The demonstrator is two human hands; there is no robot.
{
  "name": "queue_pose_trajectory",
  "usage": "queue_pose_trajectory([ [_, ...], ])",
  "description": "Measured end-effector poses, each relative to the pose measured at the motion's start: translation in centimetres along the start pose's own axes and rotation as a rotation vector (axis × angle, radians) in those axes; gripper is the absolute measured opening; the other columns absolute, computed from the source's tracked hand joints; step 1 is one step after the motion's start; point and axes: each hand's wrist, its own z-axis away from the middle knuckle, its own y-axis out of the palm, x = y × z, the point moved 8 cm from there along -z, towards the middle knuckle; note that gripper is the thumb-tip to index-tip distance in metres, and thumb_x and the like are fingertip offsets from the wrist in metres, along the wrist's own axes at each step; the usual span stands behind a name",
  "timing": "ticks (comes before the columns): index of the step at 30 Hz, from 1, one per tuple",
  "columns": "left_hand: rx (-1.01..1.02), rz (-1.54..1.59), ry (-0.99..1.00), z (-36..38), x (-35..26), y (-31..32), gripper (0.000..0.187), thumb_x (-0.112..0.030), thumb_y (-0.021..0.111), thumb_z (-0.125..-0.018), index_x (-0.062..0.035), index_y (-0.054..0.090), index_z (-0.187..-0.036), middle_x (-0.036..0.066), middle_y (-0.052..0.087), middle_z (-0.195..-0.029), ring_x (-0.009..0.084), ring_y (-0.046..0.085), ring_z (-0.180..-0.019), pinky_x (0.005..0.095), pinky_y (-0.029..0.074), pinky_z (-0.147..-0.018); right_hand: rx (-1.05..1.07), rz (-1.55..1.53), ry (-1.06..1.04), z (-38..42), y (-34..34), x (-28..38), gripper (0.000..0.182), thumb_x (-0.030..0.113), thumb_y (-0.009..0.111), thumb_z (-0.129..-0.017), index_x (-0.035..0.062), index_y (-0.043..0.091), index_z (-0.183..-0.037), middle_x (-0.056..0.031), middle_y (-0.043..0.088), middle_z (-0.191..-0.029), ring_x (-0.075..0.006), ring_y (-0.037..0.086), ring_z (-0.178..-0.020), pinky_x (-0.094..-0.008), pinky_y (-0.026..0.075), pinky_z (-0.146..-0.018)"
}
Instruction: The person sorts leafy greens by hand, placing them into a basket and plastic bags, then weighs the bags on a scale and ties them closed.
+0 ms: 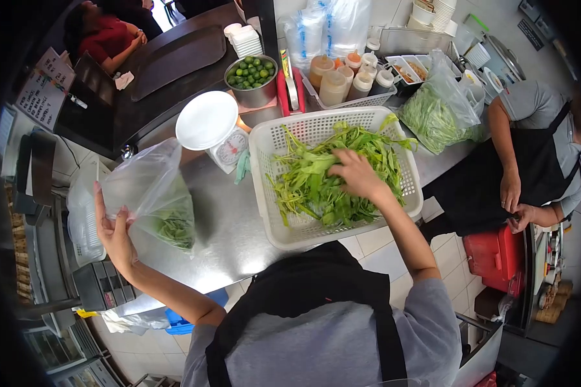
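Observation:
My left hand [115,237] holds the side of a clear plastic bag [152,177], its index finger stretched up along the plastic. Some green leaves [176,229] lie at the bottom of this bag, which rests on the steel counter. My right hand [357,175] is down in a heap of leafy greens [316,187], its fingers curled into the leaves; the fingertips are partly hidden. The heap fills much of a white perforated plastic basket [272,222] in front of me.
Behind the basket stand a white kitchen scale [229,147], a pot of green limes [255,95] and a crate of sauce bottles [334,89]. Another bag of greens [432,116] sits to the right. A co-worker in a black apron [497,193] stands close on that side.

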Motion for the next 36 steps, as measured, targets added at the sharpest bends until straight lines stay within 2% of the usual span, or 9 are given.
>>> queue_pose_trajectory([
  [3, 0.068, 0.167, 0.043, 1.0, -0.9, 1.3, 0.066, 0.009, 0.053, -0.075, -0.0007, 0.032, -0.136, 0.011, 0.03, -0.143, 0.0132, 0.053, -0.104, 0.0234, 0.047, -0.083, 0.045, -0.121, 0.301, 0.0, -0.4, -5.9, 0.02, 0.004, 0.062, -0.07, 0.0097, 0.064, -0.088, -0.0085, 0.056, -0.103, -0.0276, 0.051, -0.102, -0.0415, 0.041, -0.087],
  [6, 0.172, 0.239, -0.016, 1.4, 1.9, 2.1, 0.067, 0.009, 0.055, -0.073, -0.0003, 0.033, -0.135, 0.01, 0.031, -0.143, 0.0168, 0.045, -0.118, 0.0258, 0.042, -0.092, -0.323, 0.048, 0.305, 1.4, -6.4, -6.6, 0.018, 0.0, 0.056, -0.071, 0.0086, 0.065, -0.083, -0.0063, 0.059, -0.09, -0.0261, 0.055, -0.094, -0.0416, 0.043, -0.083],
  [12, 0.271, -0.053, -0.06, 2.7, 4.4, 2.6, 0.061, 0.01, 0.059, -0.071, -0.0026, 0.044, -0.129, 0.012, 0.042, -0.136, 0.0046, 0.056, -0.075, 0.0175, 0.048, -0.058, 0.051, -0.543, 0.143, 1.4, -3.8, -0.4, 0.019, 0.001, 0.059, -0.07, 0.0117, 0.065, -0.084, -0.0062, 0.057, -0.101, -0.0262, 0.051, -0.101, -0.0385, 0.042, -0.085],
  [15, 0.291, -0.129, 0.007, 3.0, 2.8, 3.7, 0.06, 0.012, 0.06, -0.07, -0.0053, 0.049, -0.126, 0.012, 0.043, -0.135, 0.0019, 0.053, -0.067, 0.0168, 0.047, -0.056, -0.016, -0.037, 0.068, 1.8, -1.4, 0.0, 0.021, 0.001, 0.06, -0.071, 0.0146, 0.066, -0.085, -0.0063, 0.055, -0.109, -0.0272, 0.046, -0.11, -0.0391, 0.04, -0.088],
  [19, 0.403, -0.143, -0.016, 3.9, 1.4, 5.7, 0.058, 0.011, 0.062, -0.068, -0.0058, 0.053, -0.123, 0.012, 0.045, -0.133, 0.0012, 0.052, -0.069, 0.0166, 0.046, -0.053, 0.396, 0.125, 0.365, 2.8, -0.7, -2.8, 0.026, 0.005, 0.058, -0.072, 0.0158, 0.067, -0.093, -0.0063, 0.052, -0.119, -0.0261, 0.042, -0.116, -0.0429, 0.035, -0.092],
  [25, 0.493, -0.437, -0.006, 4.8, 0.1, 8.2, 0.049, 0.003, 0.069, -0.065, -0.0047, 0.06, -0.112, 0.007, 0.052, -0.126, 0.0057, 0.038, -0.058, 0.0186, 0.039, -0.054, -0.431, -0.05, 0.114, -3.4, -3.7, 1.4, 0.027, 0.013, 0.064, -0.073, 0.0121, 0.063, -0.1, -0.0104, 0.057, -0.108, -0.0259, 0.047, -0.112, -0.0459, 0.036, -0.093],
  [30, 0.511, -0.498, 0.149, 4.9, -1.3, 8.8, 0.046, 0.001, 0.069, -0.065, -0.007, 0.062, -0.109, 0.011, 0.054, -0.123, 0.0161, 0.054, -0.071, 0.0256, 0.046, -0.062, 0.335, -0.052, 0.251, -3.9, 4.1, -1.1, 0.033, 0.02, 0.069, -0.07, 0.0181, 0.062, -0.102, -0.0079, 0.058, -0.112, -0.0257, 0.053, -0.108, -0.0459, 0.042, -0.088],
  [33, 0.6, -0.388, 0.152, 5.4, 1.0, 8.9, 0.042, -0.002, 0.066, -0.065, -0.0082, 0.063, -0.107, 0.014, 0.056, -0.12, 0.0233, 0.058, -0.1, 0.0269, 0.045, -0.065, 0.228, -0.009, 0.286, -3.4, 6.6, -3.2, 0.025, 0.021, 0.066, -0.071, 0.0171, 0.065, -0.095, -0.0073, 0.064, -0.093, -0.0291, 0.061, -0.091, -0.0434, 0.049, -0.075],
  [36, 0.665, -0.472, 0.151, 5.3, 0.2, 10.3, 0.038, -0.003, 0.068, -0.067, -0.0039, 0.063, -0.105, 0.015, 0.057, -0.115, 0.0261, 0.056, -0.098, 0.0283, 0.045, -0.072, 0.2, -0.147, 0.369, -2.1, 4.0, -1.2, 0.027, 0.025, 0.064, -0.076, 0.0181, 0.065, -0.102, -0.0076, 0.057, -0.11, -0.0274, 0.05, -0.108, -0.0469, 0.039, -0.088],
])
